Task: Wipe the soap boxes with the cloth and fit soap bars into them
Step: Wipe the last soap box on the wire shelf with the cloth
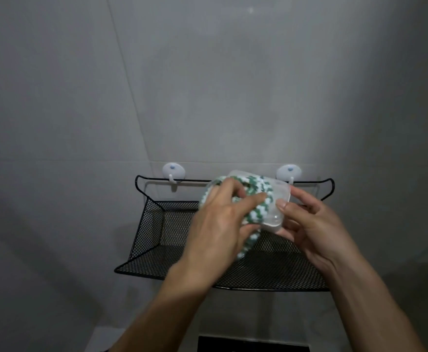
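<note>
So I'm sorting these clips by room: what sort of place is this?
Most likely a bathroom or shower corner. Large grey wall tiles, a black mesh caddy hung from white hooks, and a clear soap box being wiped with a cloth.

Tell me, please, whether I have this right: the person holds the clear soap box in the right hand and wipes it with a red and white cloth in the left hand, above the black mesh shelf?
Not quite: the head view shows the cloth is green and white, not red. The rest holds: the right hand holds the clear soap box, the left hand wipes it, above the black mesh shelf.
</note>
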A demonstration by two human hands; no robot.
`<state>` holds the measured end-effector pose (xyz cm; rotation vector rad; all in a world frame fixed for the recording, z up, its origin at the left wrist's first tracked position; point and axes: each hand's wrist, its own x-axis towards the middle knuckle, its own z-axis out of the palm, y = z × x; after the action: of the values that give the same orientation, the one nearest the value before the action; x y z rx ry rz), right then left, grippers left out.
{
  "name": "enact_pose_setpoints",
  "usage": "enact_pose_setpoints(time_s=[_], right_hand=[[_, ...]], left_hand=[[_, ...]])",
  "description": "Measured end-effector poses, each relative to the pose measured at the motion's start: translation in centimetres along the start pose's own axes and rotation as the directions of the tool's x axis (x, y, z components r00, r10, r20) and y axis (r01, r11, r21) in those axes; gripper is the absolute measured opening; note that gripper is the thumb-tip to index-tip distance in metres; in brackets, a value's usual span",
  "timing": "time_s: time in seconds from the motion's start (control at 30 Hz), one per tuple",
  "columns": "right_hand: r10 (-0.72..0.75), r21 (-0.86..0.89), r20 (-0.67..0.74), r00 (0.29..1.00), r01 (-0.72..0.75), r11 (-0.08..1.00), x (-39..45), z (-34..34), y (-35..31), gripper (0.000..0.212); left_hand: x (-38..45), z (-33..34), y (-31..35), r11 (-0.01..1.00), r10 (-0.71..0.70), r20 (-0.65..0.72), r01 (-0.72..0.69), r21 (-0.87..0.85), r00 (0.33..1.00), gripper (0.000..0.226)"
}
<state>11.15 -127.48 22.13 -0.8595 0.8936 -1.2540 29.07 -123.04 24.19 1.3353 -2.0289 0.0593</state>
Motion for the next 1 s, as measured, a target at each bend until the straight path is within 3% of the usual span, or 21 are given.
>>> enact_pose_setpoints(time_s=[0.17, 0.43, 0.57, 0.67, 0.9, 1.0], right_hand=[[0.033, -0.066, -0.001, 0.999, -0.033, 0.997, 0.2, 0.1, -1.2, 0.056], [0.004, -0.193, 0.017, 1.000, -0.001, 0.981, 0.2, 1.2, -1.1, 0.042], [-0.027, -0.211, 0.010, 1.000, 0.028, 0.977, -0.1, 1.7, -1.4, 0.066], [-0.050, -0.236, 0.041, 0.998, 0.058, 0.970, -0.4, 2.0, -1.6, 0.057], [-0.139, -0.286, 0.144, 0.980, 0.176, 0.942, -0.5, 1.1, -1.8, 0.047], [-0.192, -0.303, 0.174, 0.966, 0.238, 0.923, 0.0, 1.1, -1.4, 0.049]], left_hand=[[-0.3, -1.5, -3.7, 0.990, -0.108, -0.040, 0.111, 0.086, 0.993, 0.053], [-1.7, -0.2, -4.1, 0.995, -0.028, -0.045, 0.033, 0.093, 0.999, 0.070], [-1.6, -0.1, -3.9, 0.993, 0.003, -0.067, 0.005, 0.121, 0.998, 0.074], [-1.4, -0.2, -3.9, 0.994, 0.015, -0.074, -0.007, 0.107, 0.997, 0.067], [-0.8, -1.1, -4.8, 0.968, -0.181, -0.036, 0.171, -0.183, 0.983, 0.057], [-0.6, -1.4, -5.4, 0.897, -0.288, 0.040, 0.284, -0.338, 0.957, 0.052]])
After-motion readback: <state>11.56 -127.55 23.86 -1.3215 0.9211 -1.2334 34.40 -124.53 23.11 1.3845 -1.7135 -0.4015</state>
